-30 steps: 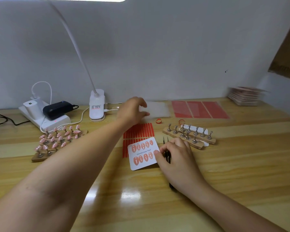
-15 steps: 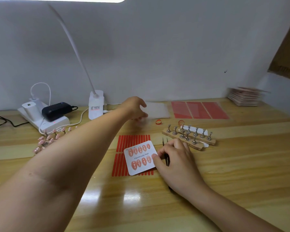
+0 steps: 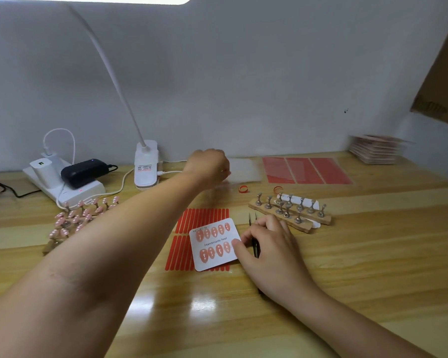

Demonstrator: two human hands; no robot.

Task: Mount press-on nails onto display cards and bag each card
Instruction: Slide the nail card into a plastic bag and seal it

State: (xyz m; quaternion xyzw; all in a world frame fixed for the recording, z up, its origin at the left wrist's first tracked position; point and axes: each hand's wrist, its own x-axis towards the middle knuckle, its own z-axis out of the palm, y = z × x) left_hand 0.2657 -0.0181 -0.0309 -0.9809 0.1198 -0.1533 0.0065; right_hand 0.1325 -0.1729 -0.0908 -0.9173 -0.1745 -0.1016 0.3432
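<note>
A white display card (image 3: 214, 244) printed "Handmade Nail" carries two rows of pink press-on nails. It lies on a sheet of red adhesive strips (image 3: 192, 220). My right hand (image 3: 267, 250) grips black tweezers (image 3: 256, 250), and its thumb presses the card's right edge. My left hand (image 3: 208, 165) reaches across to the back of the table. Its fingers curl down and pinch the left edge of a clear bag (image 3: 243, 169); the fingertips are partly hidden behind the hand.
Wooden stands with pink nails (image 3: 80, 215) sit at left, partly behind my left forearm. Empty metal nail stands (image 3: 290, 210) are at right. Behind are red sheets (image 3: 305, 170), a stack of bagged cards (image 3: 375, 148), a lamp base (image 3: 146, 164) and a power strip (image 3: 62, 182).
My left hand has lifted slightly at the clear bag's edge. The right hand stays on the card and tweezers.
</note>
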